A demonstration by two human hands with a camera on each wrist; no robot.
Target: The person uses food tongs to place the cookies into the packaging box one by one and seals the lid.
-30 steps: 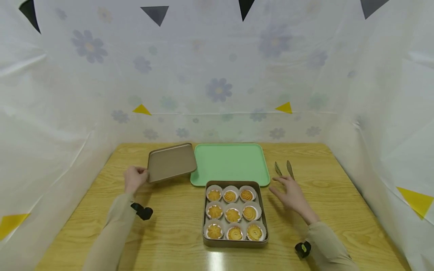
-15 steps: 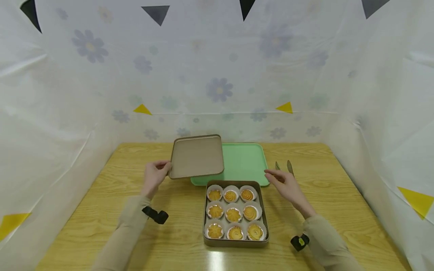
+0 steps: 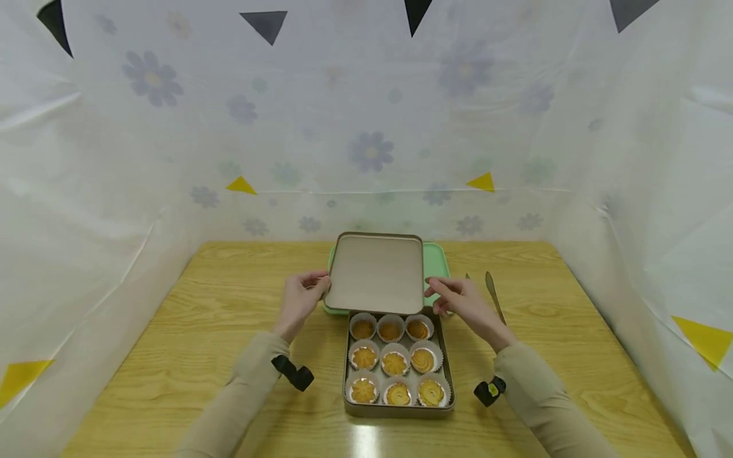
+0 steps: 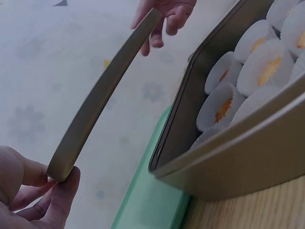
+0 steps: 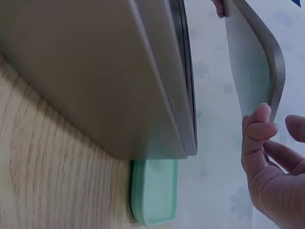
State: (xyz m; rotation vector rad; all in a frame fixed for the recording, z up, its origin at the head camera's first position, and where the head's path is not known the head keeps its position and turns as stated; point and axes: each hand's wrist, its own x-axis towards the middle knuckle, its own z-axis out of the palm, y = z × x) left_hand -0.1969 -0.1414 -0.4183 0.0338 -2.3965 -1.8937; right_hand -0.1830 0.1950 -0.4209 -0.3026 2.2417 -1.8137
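Head view: a light wooden table (image 3: 189,331) with visible grain is enclosed on three sides by white sheeting (image 3: 366,121) printed with pale flowers and small triangles. A square metal lid (image 3: 375,273) with rounded corners is held in the air above the far edge of an open tin (image 3: 395,410) — its inner face is turned toward the camera and its far edge is tilted upward. The lid's left edge is gripped by the left hand (image 3: 300,299); its right edge is touched by the fingertips of the right hand (image 3: 460,302). Nine swirled biscuits (image 3: 394,364) in white pleated paper cups are arranged three by three in the tin. A green tray (image 3: 435,257) lies behind the tin, mostly covered by the lid. Tongs (image 3: 492,292) lie to the right.

Left wrist view: the lid (image 4: 102,93) is seen edge-on — a thin slanted strip pinched at its lower corner between thumb and fingers (image 4: 62,193).

Right wrist view: the lid's (image 5: 255,62) curved corner is met by the curled fingers (image 5: 259,126); a firm grasp cannot be confirmed.
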